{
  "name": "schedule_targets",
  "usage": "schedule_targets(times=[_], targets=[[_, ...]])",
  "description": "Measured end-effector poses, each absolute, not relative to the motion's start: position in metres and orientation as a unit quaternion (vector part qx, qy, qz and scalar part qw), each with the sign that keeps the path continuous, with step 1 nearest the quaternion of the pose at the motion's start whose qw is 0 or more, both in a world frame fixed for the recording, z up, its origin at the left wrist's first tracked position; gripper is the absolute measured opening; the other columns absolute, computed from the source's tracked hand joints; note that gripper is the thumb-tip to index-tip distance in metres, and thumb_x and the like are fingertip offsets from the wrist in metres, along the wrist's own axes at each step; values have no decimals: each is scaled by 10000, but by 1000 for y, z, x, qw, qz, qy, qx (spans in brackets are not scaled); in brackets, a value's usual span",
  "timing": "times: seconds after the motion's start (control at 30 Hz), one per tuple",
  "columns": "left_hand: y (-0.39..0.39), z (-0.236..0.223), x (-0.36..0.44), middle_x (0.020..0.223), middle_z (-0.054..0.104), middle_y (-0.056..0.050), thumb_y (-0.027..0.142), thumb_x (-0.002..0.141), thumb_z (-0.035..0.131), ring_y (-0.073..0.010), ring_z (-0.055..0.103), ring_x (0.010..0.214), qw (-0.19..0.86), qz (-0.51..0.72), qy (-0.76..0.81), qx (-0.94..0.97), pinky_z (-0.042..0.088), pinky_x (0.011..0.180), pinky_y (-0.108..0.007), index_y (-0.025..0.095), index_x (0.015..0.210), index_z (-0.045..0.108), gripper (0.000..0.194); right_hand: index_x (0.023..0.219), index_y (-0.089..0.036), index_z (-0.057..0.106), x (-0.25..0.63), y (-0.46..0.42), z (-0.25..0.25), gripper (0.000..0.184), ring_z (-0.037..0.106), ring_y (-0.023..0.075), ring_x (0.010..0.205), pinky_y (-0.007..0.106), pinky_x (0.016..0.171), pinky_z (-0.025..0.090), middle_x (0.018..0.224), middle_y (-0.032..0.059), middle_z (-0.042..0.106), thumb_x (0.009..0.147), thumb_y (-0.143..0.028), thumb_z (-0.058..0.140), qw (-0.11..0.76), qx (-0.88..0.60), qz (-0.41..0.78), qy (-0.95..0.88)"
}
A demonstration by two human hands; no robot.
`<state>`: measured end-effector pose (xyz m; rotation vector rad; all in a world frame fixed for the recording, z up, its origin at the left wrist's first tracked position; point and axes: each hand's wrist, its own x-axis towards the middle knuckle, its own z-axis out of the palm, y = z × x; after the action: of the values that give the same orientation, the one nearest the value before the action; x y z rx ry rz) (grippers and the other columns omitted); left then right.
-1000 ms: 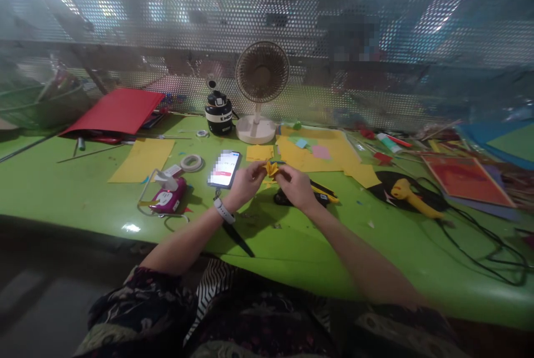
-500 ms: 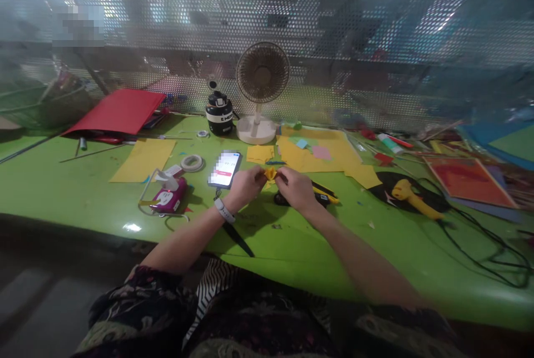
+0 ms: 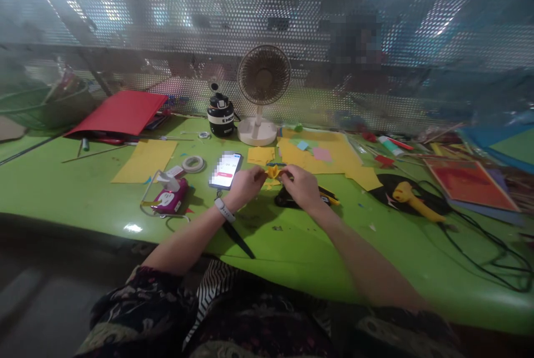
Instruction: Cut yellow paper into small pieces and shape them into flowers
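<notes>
A small folded piece of yellow paper (image 3: 272, 172) is held up between my two hands above the green table. My left hand (image 3: 249, 184), with a pale band on its wrist, pinches the paper's left side. On the other side, the fingertips of my right hand (image 3: 301, 184) grip its right edge. Under the right hand lies a black tool (image 3: 285, 200), partly covered, with a yellow-and-black cutter (image 3: 329, 196) beside it. A lit phone (image 3: 226, 171) rests just left of my left hand.
Behind stand a white fan (image 3: 263, 77) and a black-and-white bottle (image 3: 221, 116). Yellow sheets (image 3: 312, 152) lie beyond my hands. A purple power socket (image 3: 170, 197) and a tape roll (image 3: 193, 163) are on the left. On the right lies a yellow glue gun (image 3: 417, 202) with its trailing cord.
The folds of the yellow paper stand more spread apart between my fingers. My right hand has shifted slightly to the right; the left keeps its pinch.
</notes>
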<state>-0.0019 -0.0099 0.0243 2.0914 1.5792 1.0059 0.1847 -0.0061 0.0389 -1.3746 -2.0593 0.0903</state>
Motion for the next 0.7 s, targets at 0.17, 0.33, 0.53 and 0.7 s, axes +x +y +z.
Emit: schedule_targets(times=[0.17, 0.33, 0.53, 0.7], targets=[[-9, 23, -2, 752, 699, -63, 306, 936, 492, -157, 561, 596, 168, 363, 549, 734, 351, 558, -252, 170, 872, 657, 223, 951, -213, 706, 184, -5, 37, 212, 681, 217, 816, 310, 707, 481, 932, 69, 753, 920, -238, 498, 308, -512, 50, -801], [-9, 21, -3, 724, 683, -52, 313, 928, 507, -151, 550, 576, 169, 366, 543, 736, 345, 553, -249, 172, 871, 652, 210, 956, -211, 702, 184, -6, 38, 217, 681, 219, 826, 312, 714, 475, 938, 71, 754, 928, -233, 488, 300, -509, 60, -805], [-11, 25, -4, 703, 679, -50, 309, 903, 538, -156, 557, 575, 162, 353, 552, 738, 330, 543, -252, 175, 846, 660, 190, 950, -191, 691, 183, -6, 38, 220, 676, 228, 834, 314, 718, 466, 944, 92, 749, 933, -226, 475, 285, -514, 61, -806], [-7, 27, -7, 728, 707, -52, 303, 874, 583, -163, 607, 627, 172, 362, 570, 718, 363, 563, -252, 174, 789, 659, 172, 932, -206, 705, 185, -4, 40, 200, 680, 229, 804, 312, 698, 466, 909, 77, 753, 915, -237, 508, 292, -529, 71, -793]])
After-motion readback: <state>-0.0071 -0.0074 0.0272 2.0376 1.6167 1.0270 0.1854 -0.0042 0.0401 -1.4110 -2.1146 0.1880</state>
